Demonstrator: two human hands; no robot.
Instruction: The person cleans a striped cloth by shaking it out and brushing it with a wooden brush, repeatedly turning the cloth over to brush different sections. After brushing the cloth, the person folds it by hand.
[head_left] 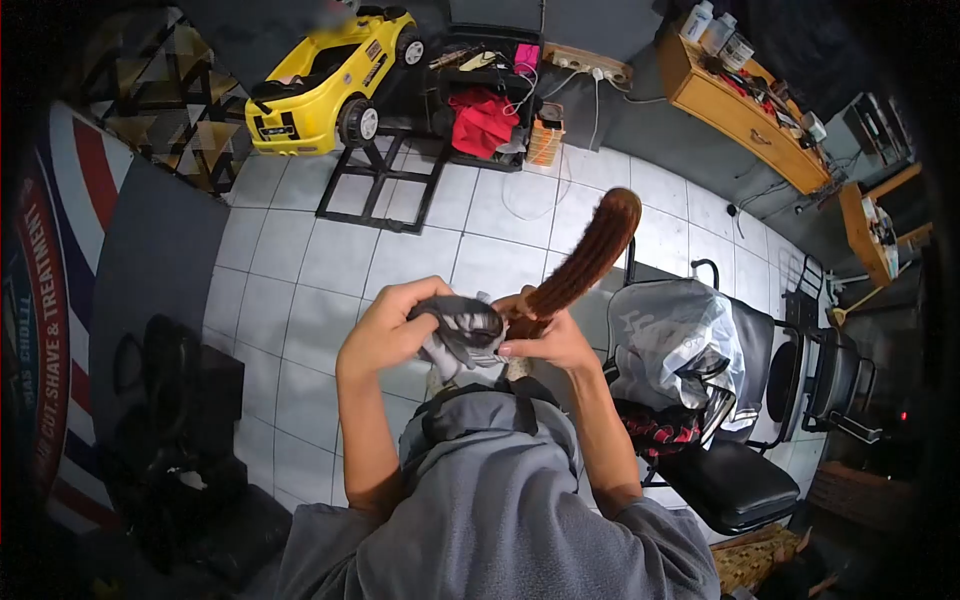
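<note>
My left hand (390, 330) is closed round a soft, bunched grey, black and white cloth-like thing (462, 330). It is held in front of my waist, and its exact kind I cannot make out. Close beside it, my right hand (560, 345) grips the lower end of a curved, reddish-brown brush-like thing (585, 255) with a fuzzy, ridged surface. Its rounded end points up and away from me. My right fingertips come near or touch the edge of the cloth-like thing; the contact is partly hidden.
A black chair (735, 490) stands at right, with a translucent plastic bag (670, 335) beside it. Ahead on the tiled floor are a black metal frame (385, 215), a yellow toy car (318, 85) and a crate with red cloth (483, 120). A wooden shelf (735, 115) holds bottles.
</note>
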